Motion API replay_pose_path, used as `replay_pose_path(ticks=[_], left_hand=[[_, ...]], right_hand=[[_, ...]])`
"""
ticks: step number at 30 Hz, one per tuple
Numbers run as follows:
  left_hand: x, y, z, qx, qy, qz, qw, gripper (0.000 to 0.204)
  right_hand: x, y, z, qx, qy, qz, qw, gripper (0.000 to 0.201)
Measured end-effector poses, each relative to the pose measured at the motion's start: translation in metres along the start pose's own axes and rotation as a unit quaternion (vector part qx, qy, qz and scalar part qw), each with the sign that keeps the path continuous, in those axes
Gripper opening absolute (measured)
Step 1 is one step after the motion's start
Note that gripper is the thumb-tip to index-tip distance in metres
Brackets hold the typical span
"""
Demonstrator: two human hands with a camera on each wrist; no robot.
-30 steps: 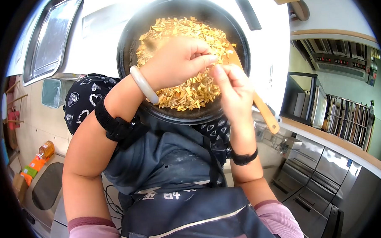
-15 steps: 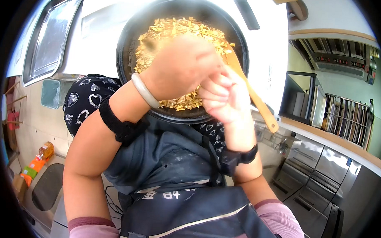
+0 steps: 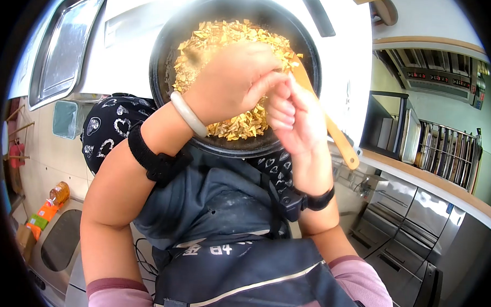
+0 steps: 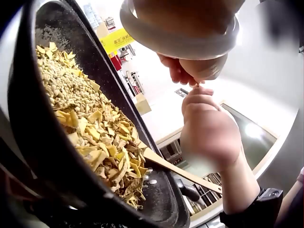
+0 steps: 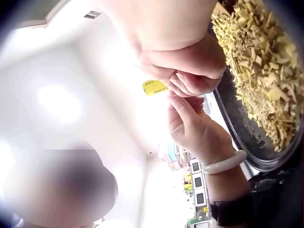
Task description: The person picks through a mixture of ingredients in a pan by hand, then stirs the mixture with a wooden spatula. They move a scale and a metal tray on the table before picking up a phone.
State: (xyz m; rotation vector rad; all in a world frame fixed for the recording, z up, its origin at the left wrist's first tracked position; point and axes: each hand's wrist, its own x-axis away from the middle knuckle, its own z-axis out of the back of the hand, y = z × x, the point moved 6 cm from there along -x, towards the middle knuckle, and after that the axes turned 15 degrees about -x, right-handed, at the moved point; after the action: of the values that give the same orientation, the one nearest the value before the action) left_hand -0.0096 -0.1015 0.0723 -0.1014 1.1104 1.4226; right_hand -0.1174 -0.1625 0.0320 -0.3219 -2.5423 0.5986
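My left hand (image 3: 234, 80), with a white bangle at its wrist, meets my right hand (image 3: 298, 120) fingertip to fingertip above a wide black pan (image 3: 165, 50). Between the pinching fingertips a tiny tan piece (image 4: 198, 85) shows in the left wrist view; most of it is covered. The right hand is turned palm upward with its fingers curled in. Chopped yellow dried pieces (image 3: 241, 126) spread over the pan, mixed with pale grain-like bits (image 4: 71, 88). A wooden spatula (image 3: 340, 140) lies in the pan, its handle sticking out over the right rim.
On the white table (image 3: 346, 70) a dark phone-like slab (image 3: 319, 17) lies beyond the pan. A metal tray (image 3: 65, 50) stands at the left. Steel drawers (image 3: 395, 213) and a rack of trays (image 3: 445, 152) are to the right. Bottles and packets (image 3: 49, 209) stand lower left.
My right hand has rolled palm upward, curling its fingers in, while its fingertips stay by the left hand's. The left hand has turned and shifted slightly. Pan and spatula keep their places.
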Motion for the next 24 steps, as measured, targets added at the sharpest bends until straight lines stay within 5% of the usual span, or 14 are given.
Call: replay_pose_path(ticks=[2,3,5,9,12,13,14,15,16,17,19,21,23,24], left_hand=[[-0.001,0.007,0.007,-0.066,0.032,-0.049,0.996,0.011],[0.000,0.006,0.007,-0.066,0.032,-0.049,0.996,0.011],[0.004,0.017,0.010,-0.164,0.073,-0.154,0.972,0.018],[0.007,0.028,0.020,-0.214,0.114,-0.237,0.941,0.022],[0.005,0.030,0.022,-0.209,0.143,-0.234,0.939,0.016],[-0.001,0.015,0.017,-0.146,0.093,-0.128,0.977,0.013],[-0.005,0.000,0.011,-0.081,0.041,-0.020,0.996,0.013],[-0.006,0.001,0.013,-0.081,0.042,-0.021,0.996,0.013],[-0.006,-0.006,0.010,-0.025,-0.010,0.037,0.999,0.017],[-0.003,-0.012,0.005,0.030,-0.063,0.096,0.993,0.022],[0.001,-0.019,0.001,0.046,-0.086,0.112,0.989,0.027],[0.005,-0.025,-0.010,0.145,-0.163,0.180,0.959,0.028],[0.010,-0.029,-0.016,0.162,-0.173,0.191,0.953,0.028],[0.011,-0.028,-0.017,0.174,-0.178,0.193,0.949,0.025]], right_hand=[[-0.003,0.010,-0.005,-0.226,-0.032,-0.132,0.965,0.030],[-0.003,0.011,-0.006,-0.226,-0.032,-0.132,0.965,0.030],[0.000,0.019,-0.015,-0.398,-0.041,-0.220,0.890,0.028],[0.008,0.021,-0.030,-0.430,-0.103,-0.274,0.854,0.030],[0.009,0.018,-0.034,-0.364,-0.111,-0.263,0.886,0.035],[0.011,0.019,-0.039,-0.363,-0.112,-0.261,0.887,0.035],[0.008,0.011,-0.025,-0.075,-0.004,-0.095,0.993,0.039],[0.012,-0.010,-0.018,0.222,0.106,0.083,0.966,0.044],[0.015,-0.019,-0.019,0.347,0.100,0.155,0.920,0.036],[0.013,-0.015,-0.013,0.347,0.098,0.153,0.920,0.036],[0.020,-0.022,-0.023,0.491,0.073,0.338,0.799,0.020],[0.024,-0.030,-0.022,0.512,0.087,0.357,0.777,0.014],[0.027,-0.030,-0.035,0.615,0.038,0.420,0.667,0.009],[0.027,-0.031,-0.036,0.630,0.059,0.398,0.665,0.010]])
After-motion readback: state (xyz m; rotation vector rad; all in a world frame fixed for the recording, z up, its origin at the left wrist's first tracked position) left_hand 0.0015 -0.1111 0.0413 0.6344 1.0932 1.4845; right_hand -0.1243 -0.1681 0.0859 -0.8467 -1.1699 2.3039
